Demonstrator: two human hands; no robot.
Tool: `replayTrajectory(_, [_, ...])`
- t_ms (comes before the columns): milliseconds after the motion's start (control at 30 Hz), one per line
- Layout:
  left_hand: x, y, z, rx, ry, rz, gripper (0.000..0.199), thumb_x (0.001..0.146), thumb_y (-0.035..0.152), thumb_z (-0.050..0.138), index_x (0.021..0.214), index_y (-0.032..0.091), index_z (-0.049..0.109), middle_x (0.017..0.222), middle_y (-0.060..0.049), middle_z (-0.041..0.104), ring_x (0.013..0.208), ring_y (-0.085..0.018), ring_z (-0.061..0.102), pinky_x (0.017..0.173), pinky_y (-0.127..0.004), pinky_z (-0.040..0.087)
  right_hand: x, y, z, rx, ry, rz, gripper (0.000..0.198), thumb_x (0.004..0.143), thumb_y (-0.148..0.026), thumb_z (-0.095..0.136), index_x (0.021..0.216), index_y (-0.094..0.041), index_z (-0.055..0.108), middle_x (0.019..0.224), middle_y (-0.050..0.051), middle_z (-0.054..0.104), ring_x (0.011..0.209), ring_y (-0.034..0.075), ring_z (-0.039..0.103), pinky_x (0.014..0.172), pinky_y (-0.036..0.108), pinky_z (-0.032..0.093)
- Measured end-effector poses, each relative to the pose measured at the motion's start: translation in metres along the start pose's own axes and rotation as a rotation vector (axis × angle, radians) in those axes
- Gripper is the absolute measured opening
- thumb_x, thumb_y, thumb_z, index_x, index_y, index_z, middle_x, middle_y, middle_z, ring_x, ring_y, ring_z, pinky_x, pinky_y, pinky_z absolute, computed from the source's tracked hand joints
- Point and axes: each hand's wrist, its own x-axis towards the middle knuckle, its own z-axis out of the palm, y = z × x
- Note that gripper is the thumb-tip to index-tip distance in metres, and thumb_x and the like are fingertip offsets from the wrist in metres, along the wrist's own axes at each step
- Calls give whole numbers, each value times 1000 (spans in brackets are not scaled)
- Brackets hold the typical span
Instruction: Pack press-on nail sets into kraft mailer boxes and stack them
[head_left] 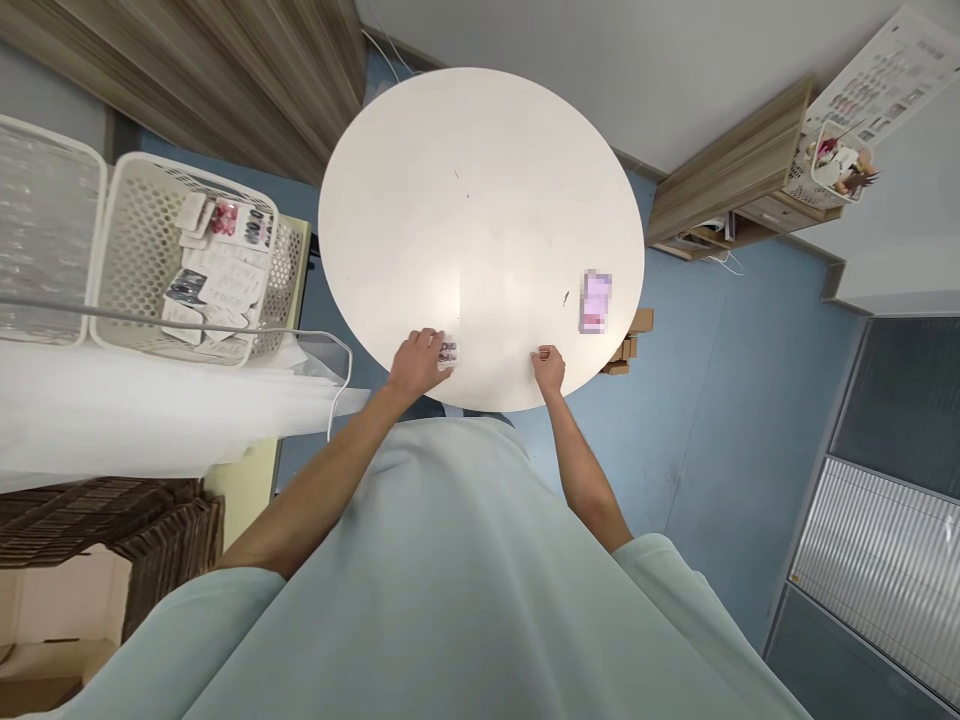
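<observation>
My left hand rests at the near edge of the round white table. Its fingers are bent around a small clear pack with rows of dark oval pieces that look like false nails. The hand covers the left part of that pack. Farther right, my right hand lies on the tabletop with its fingers curled and pressed together. Whether something small is pinched there is too fine to make out. Beyond it, on the right side of the table, lies a blurred purple phone-shaped thing.
A white perforated basket with several cards and packs stands at left, beside another basket of clear plastic. A grey cable crosses there. Small brown boxes sit beyond the table's right edge. Folded cardboard is at lower left.
</observation>
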Motion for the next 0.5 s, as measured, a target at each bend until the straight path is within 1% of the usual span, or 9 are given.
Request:
replayTrajectory(100, [7, 38, 12, -19, -30, 112, 74, 92, 38, 71, 160, 13, 54, 156, -24, 56, 140, -45, 52, 115, -53, 46, 1, 0, 1, 0, 1, -1, 21, 97, -31, 66, 115, -23, 71, 116, 8, 79, 105, 23, 72, 93, 34, 54])
replayTrajectory(167, [13, 57, 21, -25, -63, 140, 73, 91, 39, 72, 158, 14, 55, 154, -24, 57, 138, -45, 52, 114, -54, 47, 3, 0, 1, 0, -2, -2, 20, 97, -32, 67, 115, -24, 70, 116, 8, 79, 106, 23, 72, 94, 34, 53])
replayTrajectory(233, [17, 69, 30, -24, -95, 137, 72, 90, 39, 74, 157, 16, 58, 151, -24, 59, 137, -46, 53, 112, -55, 47, 2, 2, 0, 9, -14, -3, 20, 97, -33, 68, 115, -24, 70, 115, 7, 78, 105, 23, 72, 95, 35, 53])
replayTrajectory(367, [21, 78, 46, -1, -116, 92, 70, 90, 39, 76, 155, 19, 59, 149, -25, 59, 137, -46, 53, 109, -54, 48, -6, 14, -2, 11, -49, -3, 22, 96, -37, 70, 115, -26, 70, 112, 6, 78, 104, 23, 71, 96, 35, 53])
replayTrajectory(500, [18, 77, 54, 15, -103, 80, 79, 91, 39, 75, 162, 16, 49, 155, -27, 54, 141, -47, 51, 111, -54, 47, -22, 33, -2, 4, -82, 35, 22, 93, -37, 73, 112, -26, 70, 112, 6, 78, 105, 24, 71, 97, 36, 54])
